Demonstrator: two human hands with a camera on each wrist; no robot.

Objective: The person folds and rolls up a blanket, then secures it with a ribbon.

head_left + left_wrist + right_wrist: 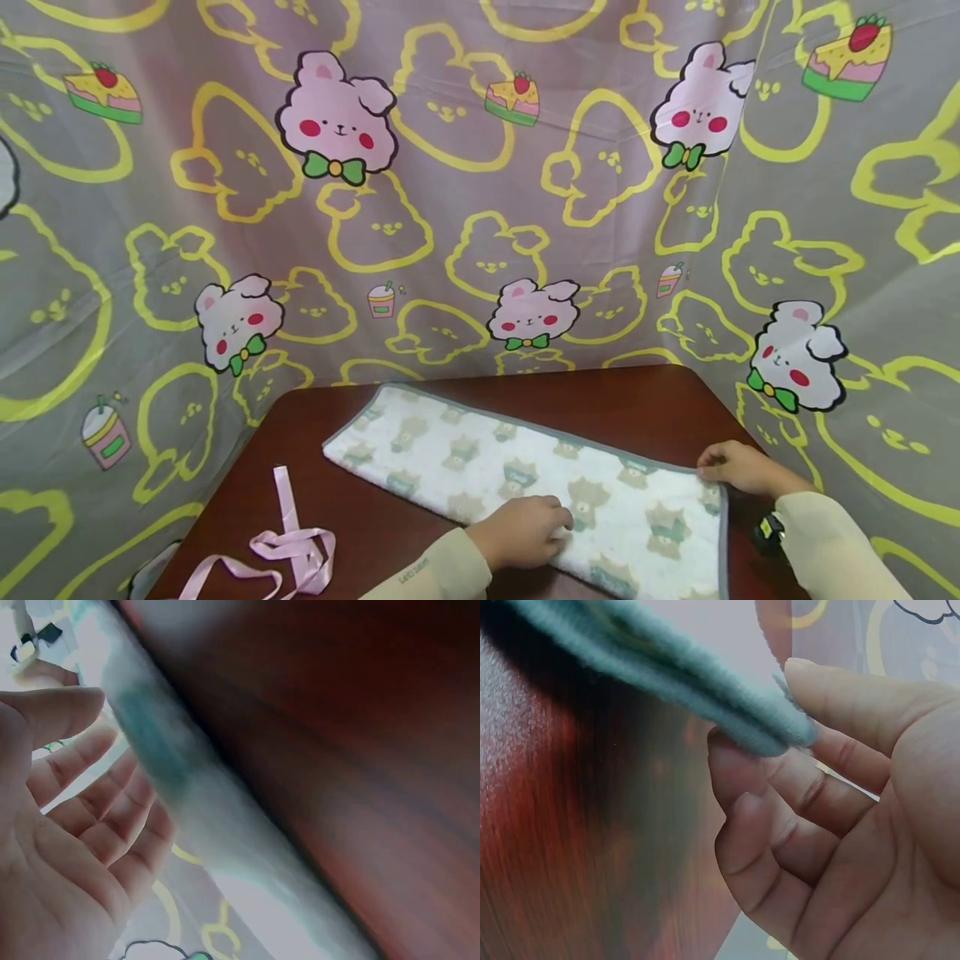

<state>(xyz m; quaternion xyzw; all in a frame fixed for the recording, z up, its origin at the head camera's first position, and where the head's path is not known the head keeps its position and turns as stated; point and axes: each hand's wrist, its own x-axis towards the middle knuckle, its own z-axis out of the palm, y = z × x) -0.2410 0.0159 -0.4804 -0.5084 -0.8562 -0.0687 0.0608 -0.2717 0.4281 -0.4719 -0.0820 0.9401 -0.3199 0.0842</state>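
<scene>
A white towel (480,467) with brown bears and a grey-green border lies slantwise across the dark red table (600,392), folded into a long strip. At its far right corner, my right hand (742,467) pinches the border between thumb and fingers. Two stacked edges of the towel (705,682) show there in the right wrist view. My left hand (525,529) rests on the towel's near long edge, its fingers loosely bent. Seen from the left wrist, the fingertips of that hand (90,802) touch the towel's side.
A pink ribbon (284,498) lies in loose loops at the table's left front. Curtains (450,250) printed with rabbits and yellow outlines hang behind the table and along both sides. A small black device (767,533) sits on the right wrist.
</scene>
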